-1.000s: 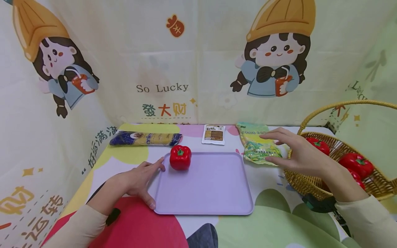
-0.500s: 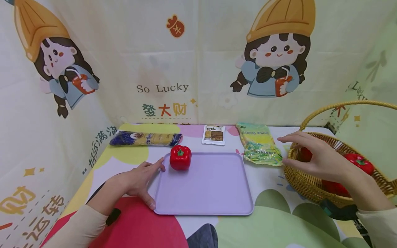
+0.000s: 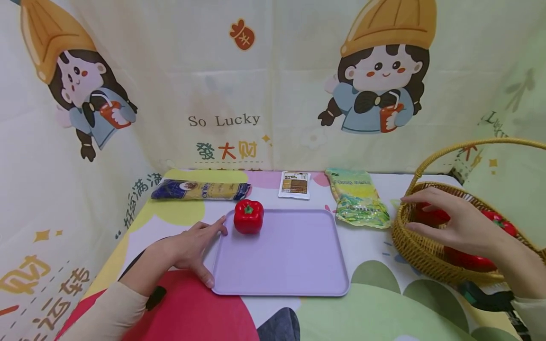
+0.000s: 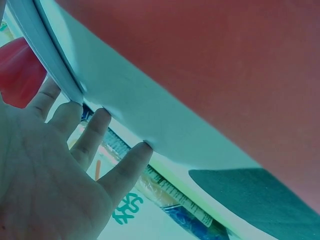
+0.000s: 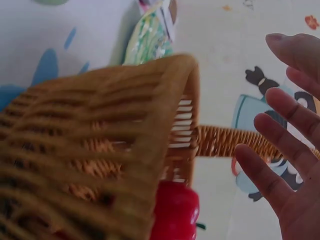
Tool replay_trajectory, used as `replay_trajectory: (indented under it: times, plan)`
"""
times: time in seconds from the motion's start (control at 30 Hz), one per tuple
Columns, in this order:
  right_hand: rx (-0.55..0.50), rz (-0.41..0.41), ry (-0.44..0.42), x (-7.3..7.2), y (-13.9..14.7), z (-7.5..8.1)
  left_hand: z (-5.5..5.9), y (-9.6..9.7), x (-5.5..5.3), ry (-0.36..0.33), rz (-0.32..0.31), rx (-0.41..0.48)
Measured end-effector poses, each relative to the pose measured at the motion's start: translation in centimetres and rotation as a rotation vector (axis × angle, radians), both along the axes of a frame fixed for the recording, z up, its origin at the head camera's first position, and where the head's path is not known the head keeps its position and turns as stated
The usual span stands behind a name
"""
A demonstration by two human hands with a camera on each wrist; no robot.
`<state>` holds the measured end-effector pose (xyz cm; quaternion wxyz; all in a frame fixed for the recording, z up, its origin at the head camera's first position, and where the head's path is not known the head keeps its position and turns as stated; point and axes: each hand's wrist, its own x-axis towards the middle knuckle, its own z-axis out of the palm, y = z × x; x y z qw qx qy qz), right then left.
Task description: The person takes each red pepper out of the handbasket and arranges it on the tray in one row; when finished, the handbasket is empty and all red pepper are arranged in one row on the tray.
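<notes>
A light purple tray (image 3: 281, 255) lies on the table, with a red bell pepper (image 3: 248, 217) standing at its back left corner. My left hand (image 3: 185, 253) is spread along the tray's left side, thumb and fingertip at the rim; in the left wrist view its fingers (image 4: 125, 172) are extended and apart. Over the left part of a wicker basket (image 3: 420, 258) hovers my right hand (image 3: 458, 222), holding nothing. Its fingers (image 5: 267, 175) are parted in the right wrist view, above the basket's rim. Red bell peppers (image 3: 471, 260) lie in the basket, partly hidden by that hand.
Along the back of the table lie a long blue and yellow packet (image 3: 200, 190), a small white and brown packet (image 3: 294, 185) and a green and yellow bag (image 3: 358, 199). The basket's tall handle (image 3: 465, 146) arches over it. A printed cloth (image 3: 294, 94) hangs behind.
My right hand has moved right, from over the green and yellow bag to over the basket. The left hand, the tray and the pepper on it have stayed put.
</notes>
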<state>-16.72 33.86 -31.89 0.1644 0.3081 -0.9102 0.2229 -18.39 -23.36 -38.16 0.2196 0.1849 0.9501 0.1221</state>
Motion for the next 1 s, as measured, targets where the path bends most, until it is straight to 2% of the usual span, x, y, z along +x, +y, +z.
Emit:
replay_trajectory:
  times: [0.33, 0.57, 0.8, 1.0]
  plan:
    - [0.016, -0.122, 0.012, 0.0, 3.1, -0.9, 0.2, 0.1, 0.0, 0.0, -0.003, 0.01]
    - [-0.005, -0.143, -0.031, -0.3, 4.5, -1.5, 0.0, 0.1, 0.0, -0.018, 0.023, -0.004]
    - [0.13, -0.203, -0.082, 0.0, 6.6, -1.4, -0.1, 0.1, -0.2, 0.0, -0.004, -0.003]
    - [0.178, -0.241, -0.142, 0.0, 7.5, -1.1, -0.1, 0.1, -0.2, 0.009, 0.001, -0.01]
